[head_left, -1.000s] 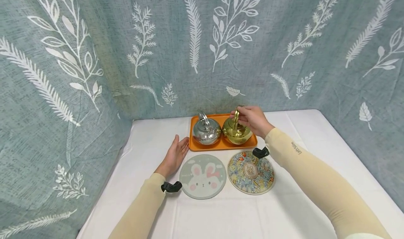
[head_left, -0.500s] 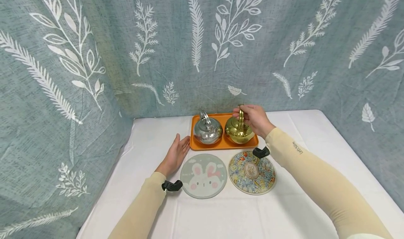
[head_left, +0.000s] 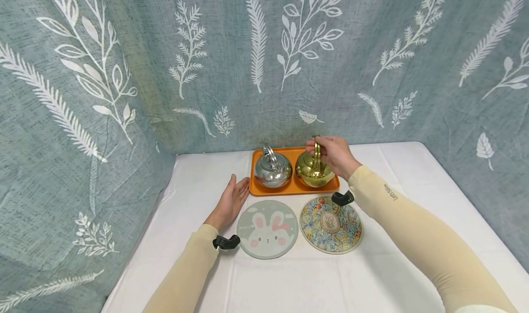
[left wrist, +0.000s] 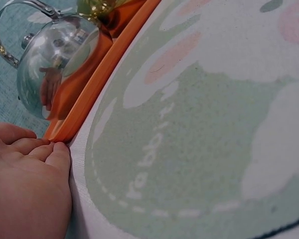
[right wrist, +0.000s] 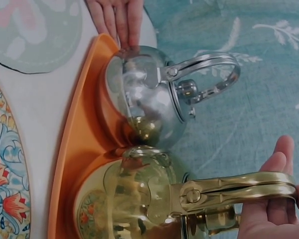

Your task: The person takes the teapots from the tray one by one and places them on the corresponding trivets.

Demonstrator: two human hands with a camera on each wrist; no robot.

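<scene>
A shiny gold teapot sits at the right end of an orange tray. My right hand holds its raised handle, fingers curled under the loop. To its left on the same tray stands a silver teapot, its handle also up; the wrist view has it at the far end. A sliver of tray shows between the two pots in the head view. My left hand lies at the tray's left edge, fingers extended, with the fingertips touching the tray corner.
In front of the tray lie two round mats on the white tablecloth: a grey-green rabbit mat on the left and a colourful floral mat on the right. A blue-green leaf-patterned curtain hangs close behind the tray.
My right hand has shifted the gold teapot slightly right, opening a small gap from the silver one. Its handle stands straighter. The left hand stays at the tray edge.
</scene>
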